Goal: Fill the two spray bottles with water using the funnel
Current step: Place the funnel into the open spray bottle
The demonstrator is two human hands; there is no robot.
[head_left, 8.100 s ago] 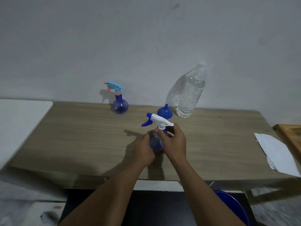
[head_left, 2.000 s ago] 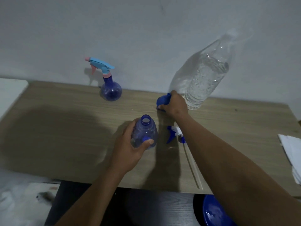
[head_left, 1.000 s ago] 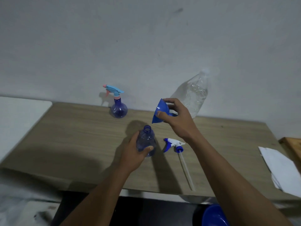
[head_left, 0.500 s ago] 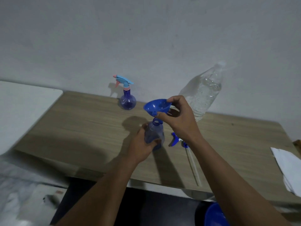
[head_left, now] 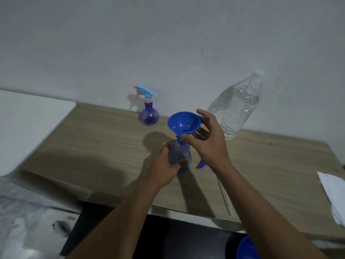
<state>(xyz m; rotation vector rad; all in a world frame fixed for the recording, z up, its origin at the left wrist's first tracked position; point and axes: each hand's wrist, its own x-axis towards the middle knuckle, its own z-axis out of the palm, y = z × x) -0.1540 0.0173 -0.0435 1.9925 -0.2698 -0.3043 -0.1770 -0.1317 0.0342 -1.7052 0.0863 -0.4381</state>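
Between the two hands, a translucent blue uncapped spray bottle (head_left: 179, 156) is stood on the wooden table (head_left: 93, 146) and gripped round its body by the left hand (head_left: 164, 168). Over its neck a blue plastic funnel (head_left: 183, 123) is held mouth up by the right hand (head_left: 208, 145), thumb and fingers curled about the bowl (spout at the neck; how deep cannot be told). Beyond the left hand a round blue spray bottle with a light-blue and pink trigger (head_left: 149, 116) is stood, and beyond the right hand a clear plastic water bottle (head_left: 237, 107).

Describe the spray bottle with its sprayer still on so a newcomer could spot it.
On the wooden table, look along the far edge by the wall. Left of the water bottle stands a round bluish spray bottle. Unlike the open bottle in the left hand, which carries the funnel, it wears a light-blue sprayer with a pink nozzle.
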